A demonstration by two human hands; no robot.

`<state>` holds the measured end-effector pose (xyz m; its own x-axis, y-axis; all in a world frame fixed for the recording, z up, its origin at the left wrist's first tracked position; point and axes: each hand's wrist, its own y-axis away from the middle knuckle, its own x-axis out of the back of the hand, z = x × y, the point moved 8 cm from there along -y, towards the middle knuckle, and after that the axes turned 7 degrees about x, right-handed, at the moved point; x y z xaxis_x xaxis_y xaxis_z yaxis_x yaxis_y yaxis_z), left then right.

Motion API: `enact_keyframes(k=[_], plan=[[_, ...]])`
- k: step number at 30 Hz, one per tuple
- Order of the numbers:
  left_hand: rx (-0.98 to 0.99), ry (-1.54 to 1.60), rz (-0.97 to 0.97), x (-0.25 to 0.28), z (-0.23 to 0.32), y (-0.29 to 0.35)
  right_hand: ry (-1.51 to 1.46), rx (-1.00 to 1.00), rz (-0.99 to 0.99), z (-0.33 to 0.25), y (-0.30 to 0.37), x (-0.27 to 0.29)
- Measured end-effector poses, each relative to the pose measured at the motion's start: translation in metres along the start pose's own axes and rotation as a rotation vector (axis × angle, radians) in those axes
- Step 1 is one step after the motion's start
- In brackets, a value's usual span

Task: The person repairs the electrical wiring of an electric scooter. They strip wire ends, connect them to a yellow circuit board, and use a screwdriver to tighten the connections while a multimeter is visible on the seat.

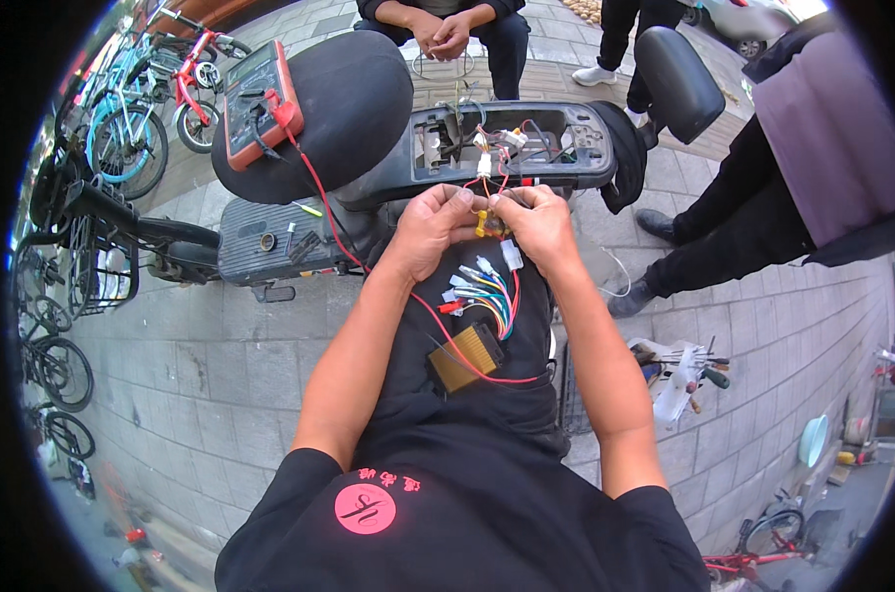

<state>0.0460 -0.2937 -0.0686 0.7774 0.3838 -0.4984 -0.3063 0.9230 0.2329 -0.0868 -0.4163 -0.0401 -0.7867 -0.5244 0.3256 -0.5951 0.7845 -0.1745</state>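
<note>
Past the black fabric shirt (467, 493), I have left hand (433, 227) and right hand (538, 227) pinched on thin reddish wires (486, 185) by the open black plastic scooter compartment (592, 148)'s near edge, where tugging could unseat white connectors (484, 165).

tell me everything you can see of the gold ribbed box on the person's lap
The gold ribbed metal-looking box is a compact block with parallel ridges and a darker end. It lies slanted on dark trousers. A bundle of multicoloured thin wires fans from its far right end, toward white and red plastic connectors. A long red cable runs across its top. Neither the left hand nor the right hand touches it.
</note>
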Motion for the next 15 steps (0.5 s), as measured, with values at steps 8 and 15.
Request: enact_keyframes(k=[8,15], plan=[[-0.147,-0.502,0.061,-0.0001,0.0105,-0.0001,-0.066,-0.123,-0.123,-0.0039,0.0002,-0.0010],[-0.106,-0.603,0.008,-0.0083,0.0155,0.0009,0.106,-0.052,-0.180,-0.0041,-0.0087,-0.0002]])
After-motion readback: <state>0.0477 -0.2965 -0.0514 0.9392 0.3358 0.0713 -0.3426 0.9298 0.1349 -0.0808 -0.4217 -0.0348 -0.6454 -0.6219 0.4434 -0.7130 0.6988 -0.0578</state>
